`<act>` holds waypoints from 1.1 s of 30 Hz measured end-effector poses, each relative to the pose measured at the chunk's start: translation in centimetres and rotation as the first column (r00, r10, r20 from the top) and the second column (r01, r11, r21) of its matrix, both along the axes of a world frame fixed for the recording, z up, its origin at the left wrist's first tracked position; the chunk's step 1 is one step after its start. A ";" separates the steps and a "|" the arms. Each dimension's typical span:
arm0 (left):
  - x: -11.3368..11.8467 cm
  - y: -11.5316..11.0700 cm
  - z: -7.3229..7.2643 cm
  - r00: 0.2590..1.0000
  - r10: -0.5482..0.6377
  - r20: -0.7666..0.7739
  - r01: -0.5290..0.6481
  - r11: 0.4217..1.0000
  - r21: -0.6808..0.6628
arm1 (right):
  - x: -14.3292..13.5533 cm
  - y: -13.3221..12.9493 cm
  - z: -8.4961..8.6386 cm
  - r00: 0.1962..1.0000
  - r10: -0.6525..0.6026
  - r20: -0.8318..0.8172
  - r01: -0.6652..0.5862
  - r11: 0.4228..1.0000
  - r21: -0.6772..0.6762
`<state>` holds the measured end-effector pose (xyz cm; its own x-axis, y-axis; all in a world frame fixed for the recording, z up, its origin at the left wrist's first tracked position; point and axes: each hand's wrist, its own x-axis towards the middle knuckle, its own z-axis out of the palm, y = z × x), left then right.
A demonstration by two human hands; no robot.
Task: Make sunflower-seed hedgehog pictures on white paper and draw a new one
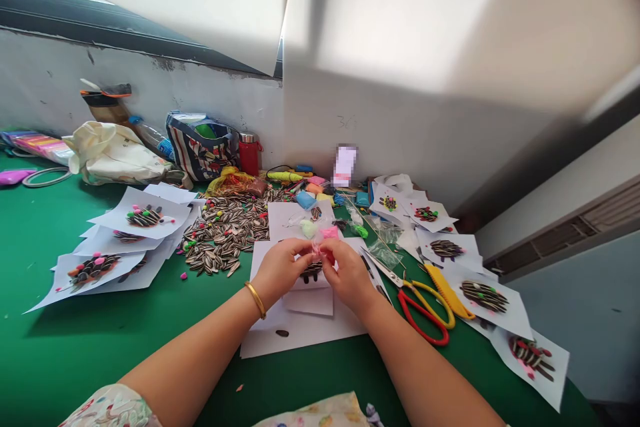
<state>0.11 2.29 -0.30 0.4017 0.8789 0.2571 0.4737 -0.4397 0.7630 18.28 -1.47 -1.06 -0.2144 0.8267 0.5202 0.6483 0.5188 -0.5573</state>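
Both hands meet over white sheets of paper at the middle of the green table. My left hand, with a gold bangle at the wrist, pinches a small piece of pink clay. My right hand pinches the same pink clay from the other side. Below the fingers, a seed figure lies on a sheet, partly hidden by the hands. Just beyond them are a larger pink lump and a pale green lump. A single seed rests on the paper nearer to me.
Striped seeds are heaped left of the papers. Cards with seed figures lie left and right. Red and yellow scissors and a yellow cutter sit near my right forearm. Bags and a red bottle stand along the wall.
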 end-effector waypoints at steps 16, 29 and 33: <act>0.1 0.1 -0.3 0.999 -0.005 0.053 -0.001 0.995 0.096 | -0.4 -0.1 -0.1 0.999 -0.015 0.045 0.008 0.987 0.159; 0.1 0.2 -0.1 0.990 -0.014 0.139 -0.011 0.983 0.181 | -0.2 0.0 0.2 0.999 -0.021 0.034 0.015 0.986 0.167; 0.0 0.3 0.1 0.996 -0.002 0.089 -0.011 0.989 0.148 | -0.2 -0.1 0.2 0.999 -0.016 0.034 0.009 0.980 0.199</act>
<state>0.09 2.60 -0.16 0.3676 0.8300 0.4195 0.4091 -0.5494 0.7285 18.05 -1.54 -0.88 -0.2256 0.7101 0.6669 0.6727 0.6088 -0.4206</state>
